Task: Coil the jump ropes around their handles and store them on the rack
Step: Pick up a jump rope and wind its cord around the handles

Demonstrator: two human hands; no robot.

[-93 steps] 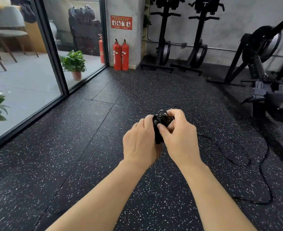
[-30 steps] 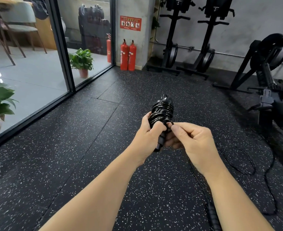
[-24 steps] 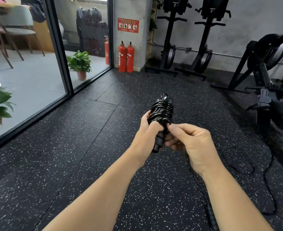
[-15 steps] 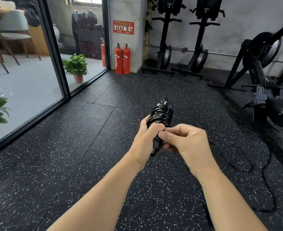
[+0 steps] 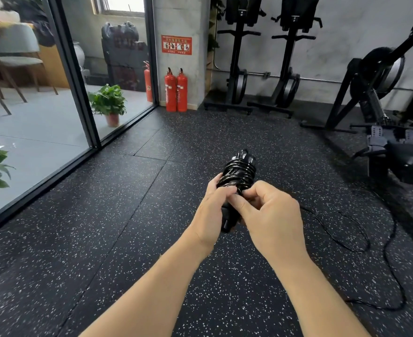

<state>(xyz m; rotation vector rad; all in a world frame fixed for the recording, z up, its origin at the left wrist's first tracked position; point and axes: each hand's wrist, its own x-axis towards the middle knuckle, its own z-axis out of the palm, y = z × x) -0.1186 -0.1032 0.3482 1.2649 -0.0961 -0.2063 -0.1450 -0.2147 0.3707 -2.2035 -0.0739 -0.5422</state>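
A black jump rope (image 5: 238,175) is held upright in front of the body, above the speckled rubber floor (image 5: 103,239), its cord wound in tight glossy loops around the upper part of the handles. The lower part of the handles is wrapped by the curled fingers of the left hand (image 5: 211,210), and only the butt end is seen below the palm. The right hand (image 5: 271,215) is pressed against the bundle just beside the left, thumb and forefinger pinched together at the lowest coil (whether cord lies between them is hidden by the fingers themselves). A loose length of cord (image 5: 361,244) is trailed across the floor to the right, where it loops back toward the lower edge; its join to the bundle is covered by the right hand. Two potted plants (image 5: 108,103) are seen behind the glass partition (image 5: 30,130), the nearer one cut off at the left edge. Two red fire extinguishers (image 5: 176,90) are stood against the pillar. No rack for the ropes can be made out with certainty among the black exercise machines (image 5: 371,93).
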